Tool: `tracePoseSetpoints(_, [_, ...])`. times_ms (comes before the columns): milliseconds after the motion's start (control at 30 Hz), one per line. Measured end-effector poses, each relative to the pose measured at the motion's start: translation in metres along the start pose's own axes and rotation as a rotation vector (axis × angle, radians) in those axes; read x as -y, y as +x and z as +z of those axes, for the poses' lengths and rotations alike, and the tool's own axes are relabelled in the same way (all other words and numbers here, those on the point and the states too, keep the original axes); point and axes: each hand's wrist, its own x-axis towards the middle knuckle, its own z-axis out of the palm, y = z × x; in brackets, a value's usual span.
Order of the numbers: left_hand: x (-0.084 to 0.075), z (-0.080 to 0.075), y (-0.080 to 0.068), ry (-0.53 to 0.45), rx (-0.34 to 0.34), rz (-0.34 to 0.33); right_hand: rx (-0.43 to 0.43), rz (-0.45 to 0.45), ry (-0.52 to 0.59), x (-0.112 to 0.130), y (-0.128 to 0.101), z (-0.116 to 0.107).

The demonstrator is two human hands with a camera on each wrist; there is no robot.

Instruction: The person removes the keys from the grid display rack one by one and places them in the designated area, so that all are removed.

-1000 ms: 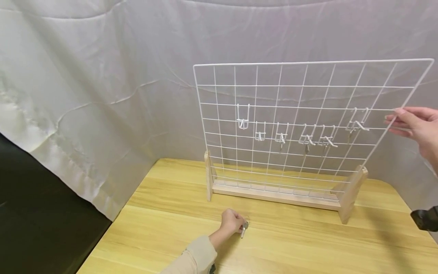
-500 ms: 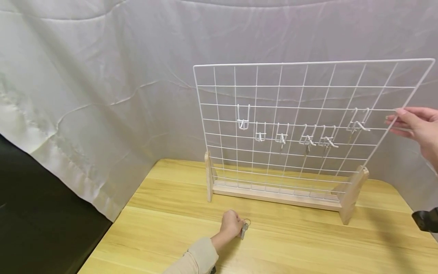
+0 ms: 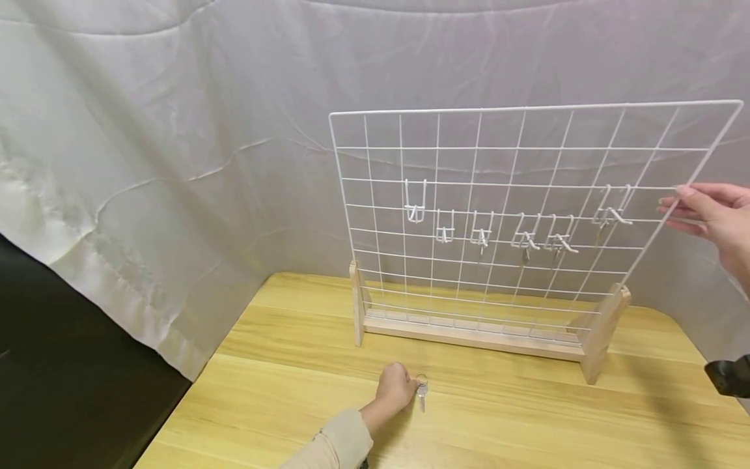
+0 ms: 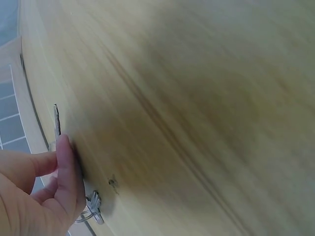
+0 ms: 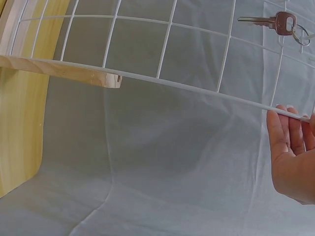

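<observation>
L hand (image 3: 396, 389), lower centre of frame, fingers curled & pinching the key (image 3: 421, 393) flat on the wood table (image 3: 281, 391), w/ R hand (image 3: 711, 215) at right edge, fingers straight against the white wire grid (image 3: 527, 163) rim, hooks (image 3: 415, 210) mid-grid, grey cloth (image 3: 176, 130) behind.

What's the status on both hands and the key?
Left hand pinching key on table. Right hand open, fingers on wire rack edge. Nothing in the way.
</observation>
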Motion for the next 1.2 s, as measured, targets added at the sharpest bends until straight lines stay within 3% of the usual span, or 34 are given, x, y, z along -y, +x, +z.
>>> tracePoseSetpoints(300, [0.003,-0.004,0.002,-0.058,0.034,0.029,0.01,-0.013,0.005,0.002,-0.003,0.003])
tracePoseSetpoints(433, [0.001,-0.011,0.004,-0.141,0.056,0.059,-0.001,-0.019,-0.016,0.003,-0.002,0.004])
tracePoseSetpoints(633, [-0.008,-0.024,0.012,-0.309,0.095,0.207,-0.01,-0.009,-0.04,0.005,-0.002,0.003])
tracePoseSetpoints(800, [-0.017,-0.035,0.016,-0.37,0.147,0.32,-0.044,0.029,-0.098,0.006,-0.003,0.005])
tracePoseSetpoints(933, [-0.029,-0.044,0.021,-0.361,0.107,0.384,-0.058,0.045,-0.103,0.006,-0.004,0.006])
tracePoseSetpoints(1200, [-0.058,-0.057,0.032,-0.445,0.01,0.431,-0.061,0.037,-0.083,0.006,-0.005,0.005])
